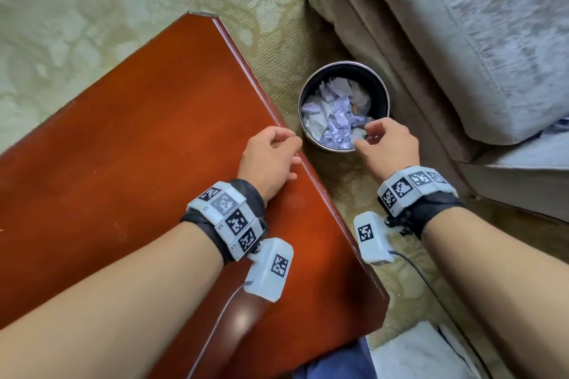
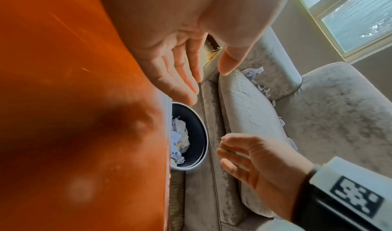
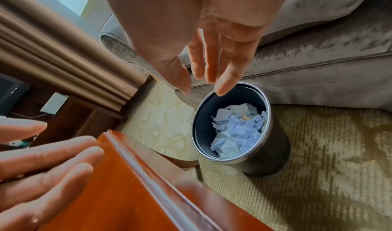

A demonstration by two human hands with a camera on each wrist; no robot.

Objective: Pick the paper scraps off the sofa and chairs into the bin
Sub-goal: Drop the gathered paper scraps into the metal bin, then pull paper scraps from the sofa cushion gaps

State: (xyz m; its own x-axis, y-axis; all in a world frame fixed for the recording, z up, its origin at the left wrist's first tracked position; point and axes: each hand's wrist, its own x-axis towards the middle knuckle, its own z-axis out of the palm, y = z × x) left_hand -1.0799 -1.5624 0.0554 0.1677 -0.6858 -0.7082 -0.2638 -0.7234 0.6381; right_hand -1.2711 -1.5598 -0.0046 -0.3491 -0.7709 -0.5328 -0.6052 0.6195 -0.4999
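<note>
No readable words, brands or numbers anywhere. Only signs: black-and-white square coded markers on grey wristbands (image 1: 226, 219) (image 1: 412, 186) and on small grey camera housings (image 1: 271, 268) (image 1: 372, 237) hanging below each wrist; one such marker seen close on band in left wrist view (image 2: 356, 196). Tiny characters on left band edge, too small to read.

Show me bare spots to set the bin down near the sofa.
Free: carpet beyond the table's far corner, and the tabletop left of the left hand. Crowded: the strip between table and sofa, where the bin stands under the right hand.
</note>
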